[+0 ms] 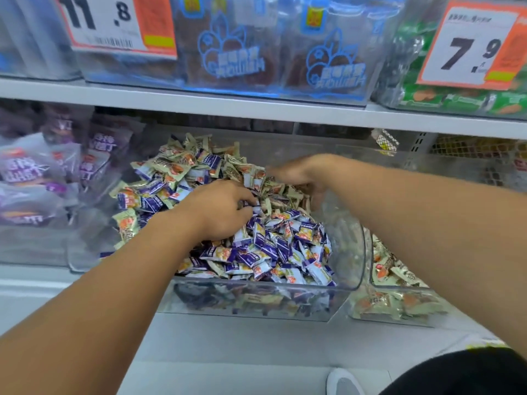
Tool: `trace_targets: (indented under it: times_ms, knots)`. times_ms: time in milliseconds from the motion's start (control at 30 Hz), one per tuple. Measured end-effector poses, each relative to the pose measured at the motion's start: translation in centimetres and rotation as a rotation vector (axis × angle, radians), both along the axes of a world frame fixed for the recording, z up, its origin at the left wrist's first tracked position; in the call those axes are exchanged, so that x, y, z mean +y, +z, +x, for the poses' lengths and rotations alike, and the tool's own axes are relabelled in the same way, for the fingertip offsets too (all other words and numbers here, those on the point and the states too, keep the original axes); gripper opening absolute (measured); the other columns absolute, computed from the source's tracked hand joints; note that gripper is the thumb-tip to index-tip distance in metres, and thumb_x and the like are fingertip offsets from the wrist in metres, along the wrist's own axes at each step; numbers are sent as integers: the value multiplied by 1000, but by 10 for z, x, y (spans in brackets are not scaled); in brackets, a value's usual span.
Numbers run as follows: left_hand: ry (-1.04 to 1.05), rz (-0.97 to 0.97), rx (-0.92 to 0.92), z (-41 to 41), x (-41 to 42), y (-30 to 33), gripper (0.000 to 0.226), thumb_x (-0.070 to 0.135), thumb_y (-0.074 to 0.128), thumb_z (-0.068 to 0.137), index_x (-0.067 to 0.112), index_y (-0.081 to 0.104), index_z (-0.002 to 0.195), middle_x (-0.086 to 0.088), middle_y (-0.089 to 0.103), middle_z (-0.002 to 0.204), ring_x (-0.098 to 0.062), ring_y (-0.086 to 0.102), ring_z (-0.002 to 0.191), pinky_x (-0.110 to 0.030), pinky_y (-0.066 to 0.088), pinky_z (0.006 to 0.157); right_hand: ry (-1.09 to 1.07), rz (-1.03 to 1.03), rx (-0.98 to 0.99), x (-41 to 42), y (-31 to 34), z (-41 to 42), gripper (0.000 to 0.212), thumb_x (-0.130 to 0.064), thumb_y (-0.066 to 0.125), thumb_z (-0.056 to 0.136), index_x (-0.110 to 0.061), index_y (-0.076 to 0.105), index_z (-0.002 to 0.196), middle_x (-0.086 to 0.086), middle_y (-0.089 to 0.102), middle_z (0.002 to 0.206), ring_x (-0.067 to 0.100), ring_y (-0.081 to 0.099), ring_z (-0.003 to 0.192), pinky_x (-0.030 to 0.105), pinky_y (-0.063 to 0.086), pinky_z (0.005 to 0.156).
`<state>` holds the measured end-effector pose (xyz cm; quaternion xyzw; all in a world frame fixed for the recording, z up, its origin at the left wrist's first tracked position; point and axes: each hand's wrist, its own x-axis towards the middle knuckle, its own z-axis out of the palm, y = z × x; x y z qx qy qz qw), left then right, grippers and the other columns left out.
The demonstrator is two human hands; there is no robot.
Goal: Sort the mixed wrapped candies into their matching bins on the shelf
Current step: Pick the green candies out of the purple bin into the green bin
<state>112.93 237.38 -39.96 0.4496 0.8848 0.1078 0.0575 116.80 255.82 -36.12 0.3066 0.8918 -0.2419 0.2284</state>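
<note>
1. The heaped pile of small purple-and-white and pale beige wrapped candies [256, 223] is seen filling the clear plastic bin [353, 252] at the centre of the lower shelf, purple ones massed toward six o'clock, beige ones banked toward twelve.

2. The left hand [219, 212] is laid palm-down on the middle of the heap, its fingers curled down into the wrappers at about three o'clock of the hand. Whether a candy is actually pinched cannot be told; the fingertips are buried.

3. The right hand [299, 172] is set at the one o'clock side of the heap, fingers bent into the beige wrappers. It is blurred, so its hold cannot be told either.

4. A second clear bin of beige wrapped candies [399, 297] is seen just beside the first, at four o'clock. That is judged the likely home for beige strays.

5. The step in hand is judged to be picking out one colour. It is best done by raking the top layer lightly, so that buried pieces are turned up rather than pressed deeper.

6. Only a few wrappers should be gathered at a time; slippery film is likely to be spilt over the low front wall.

7. Each handful should be checked for colour before it is carried across.
</note>
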Motion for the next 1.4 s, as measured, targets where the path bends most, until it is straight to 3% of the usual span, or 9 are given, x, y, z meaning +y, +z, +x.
trace_targets:
  times_ms: [67, 133, 267, 400, 733, 867, 1067, 1167, 1400]
  knots:
    - [-9, 14, -6, -1, -1, 0, 36, 41, 46, 98, 32, 59, 130, 2, 49, 143, -22, 48, 126, -40, 42, 104, -104, -72, -25, 0, 1, -7, 97, -87, 35, 79, -36, 12, 157, 9, 1, 166, 54, 41, 131, 62, 57, 77]
    - [-20, 39, -24, -2, -4, 0, 35, 42, 47, 98, 31, 60, 129, 4, 50, 140, -21, 49, 124, -40, 43, 102, -118, -68, -24, -4, 5, -10, 101, -88, 42, 76, -34, 14, 157, 13, 7, 165, 54, 50, 120, 58, 59, 69]
    - [-48, 105, -37, -4, -8, -3, 32, 43, 49, 98, 30, 63, 123, 9, 53, 136, -18, 50, 123, -41, 43, 103, -138, -138, 8, 4, 1, -9, 97, -86, 40, 79, -30, 24, 156, 13, 11, 165, 56, 34, 135, 61, 56, 58]
    - [-49, 117, -25, -7, -9, -5, 30, 44, 49, 97, 32, 63, 121, 9, 53, 137, -18, 51, 123, -41, 43, 103, -167, -320, 21, 12, -12, -13, 94, -85, 37, 80, -34, 20, 156, 1, -3, 167, 49, 5, 148, 75, 49, 65]
    - [-40, 173, 29, 1, -15, -6, 30, 44, 50, 97, 28, 62, 120, 5, 57, 126, -18, 53, 115, -41, 44, 99, -224, -444, -22, 13, -12, -12, 115, -94, 47, 63, -39, 12, 157, 2, -9, 166, 46, 4, 149, 77, 43, 76]
    - [6, 210, -26, 4, -16, -5, 53, 55, 54, 93, 24, 47, 135, 3, 53, 138, -19, 52, 123, -38, 44, 101, -235, -554, 11, 15, -12, -14, 121, -91, 66, 49, -31, 36, 150, 14, 34, 158, 46, 40, 137, 78, 44, 79]
    - [65, 412, -88, 6, -14, -2, 87, 59, 70, 79, 24, 27, 147, 4, 57, 115, -17, 56, 100, -30, 42, 82, -211, -745, 118, 20, -3, -7, 85, -81, 59, 73, -15, 61, 127, 14, 65, 126, 37, 64, 112, 63, 48, 91]
    - [53, 444, -51, 6, -13, 0, 68, 49, 77, 77, 26, 51, 135, 9, 56, 105, -11, 54, 96, -23, 37, 79, -96, -699, 115, 5, 8, 5, 77, -84, 42, 80, -17, 67, 109, 9, 71, 106, 30, 66, 100, 52, 52, 90]
    - [52, 522, -23, 10, -18, 5, 33, 33, 74, 86, 24, 64, 116, 10, 57, 84, -13, 57, 80, -25, 42, 67, 37, -444, 356, -25, 22, 47, 65, -67, 46, 92, -18, 54, 134, 5, 58, 128, 28, 62, 109, 50, 61, 71]
